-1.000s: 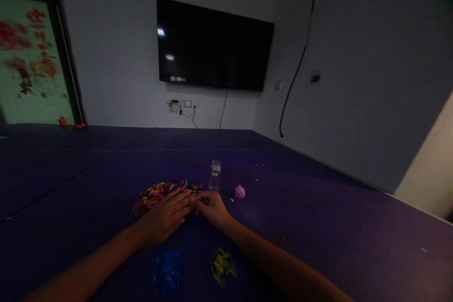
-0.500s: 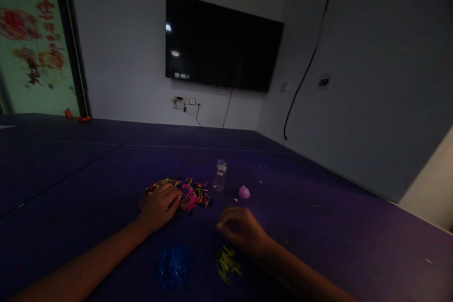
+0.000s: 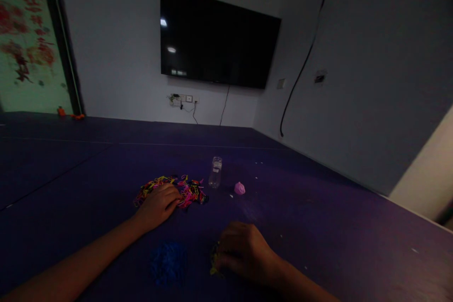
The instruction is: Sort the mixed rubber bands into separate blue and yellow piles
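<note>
My left hand [image 3: 158,204] rests with curled fingers on a heap of mixed coloured rubber bands [image 3: 189,189] on the dark purple table [image 3: 318,226]. My right hand [image 3: 243,250] lies closer to me, fingers bent down over a small pile of yellow bands [image 3: 213,262], most of which it hides. Whether it pinches a band cannot be made out. A pile of blue bands [image 3: 168,259] lies between my two forearms. Beyond the mixed heap stands a small clear bottle [image 3: 215,171], with a pink cap-like piece [image 3: 239,188] to its right.
A black screen [image 3: 215,40] hangs on the white wall behind the table, with sockets and cables [image 3: 182,100] under it. A cable [image 3: 300,56] runs down the right wall. A painted panel [image 3: 24,47] is at far left. The room is dim.
My right hand left the mixed heap and drew back toward me, coming down on the yellow pile. My left hand stayed on the mixed heap.
</note>
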A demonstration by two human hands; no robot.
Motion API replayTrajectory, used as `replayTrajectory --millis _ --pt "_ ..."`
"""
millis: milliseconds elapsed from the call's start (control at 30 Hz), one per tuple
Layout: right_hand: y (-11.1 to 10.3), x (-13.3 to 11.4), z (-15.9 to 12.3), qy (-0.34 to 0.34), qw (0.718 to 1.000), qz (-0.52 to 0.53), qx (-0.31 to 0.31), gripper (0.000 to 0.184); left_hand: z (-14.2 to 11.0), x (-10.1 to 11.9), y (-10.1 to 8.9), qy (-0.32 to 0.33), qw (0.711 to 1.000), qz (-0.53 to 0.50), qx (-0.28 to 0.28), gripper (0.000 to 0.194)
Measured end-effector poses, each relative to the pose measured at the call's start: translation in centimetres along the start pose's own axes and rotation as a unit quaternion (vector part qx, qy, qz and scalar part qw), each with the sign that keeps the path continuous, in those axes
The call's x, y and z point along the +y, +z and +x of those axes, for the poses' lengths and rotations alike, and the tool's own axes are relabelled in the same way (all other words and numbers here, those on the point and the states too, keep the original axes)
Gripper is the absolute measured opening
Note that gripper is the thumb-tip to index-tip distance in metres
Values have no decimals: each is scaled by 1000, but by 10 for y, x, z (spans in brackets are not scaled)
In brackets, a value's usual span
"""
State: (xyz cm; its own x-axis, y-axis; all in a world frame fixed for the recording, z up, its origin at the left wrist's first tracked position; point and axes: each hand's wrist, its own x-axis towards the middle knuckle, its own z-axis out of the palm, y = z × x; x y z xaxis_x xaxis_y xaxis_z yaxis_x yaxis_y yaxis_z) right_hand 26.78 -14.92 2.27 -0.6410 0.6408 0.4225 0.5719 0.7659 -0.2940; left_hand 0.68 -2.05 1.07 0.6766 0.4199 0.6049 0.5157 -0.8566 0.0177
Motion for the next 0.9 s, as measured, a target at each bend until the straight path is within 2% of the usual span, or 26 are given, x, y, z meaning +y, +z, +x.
replayTrajectory --millis 167,433,700,833,900 --pt "-1 1 -3 5 999 -14 29 23 2 3 -3 9 1000 -12 -13 19" --pt "2 5 -4 31 998 -18 50 27 3 7 -6 3 1000 10 -3 21" --pt "7 31 -2 101 991 -33 79 30 1 10 -9 7 1000 9 -16 22" --pt "4 33 1 86 994 -29 63 28 0 10 -9 -5 999 -2 -32 21" --pt "1 25 3 50 998 7 43 30 0 10 -8 -10 999 -8 -39 20"
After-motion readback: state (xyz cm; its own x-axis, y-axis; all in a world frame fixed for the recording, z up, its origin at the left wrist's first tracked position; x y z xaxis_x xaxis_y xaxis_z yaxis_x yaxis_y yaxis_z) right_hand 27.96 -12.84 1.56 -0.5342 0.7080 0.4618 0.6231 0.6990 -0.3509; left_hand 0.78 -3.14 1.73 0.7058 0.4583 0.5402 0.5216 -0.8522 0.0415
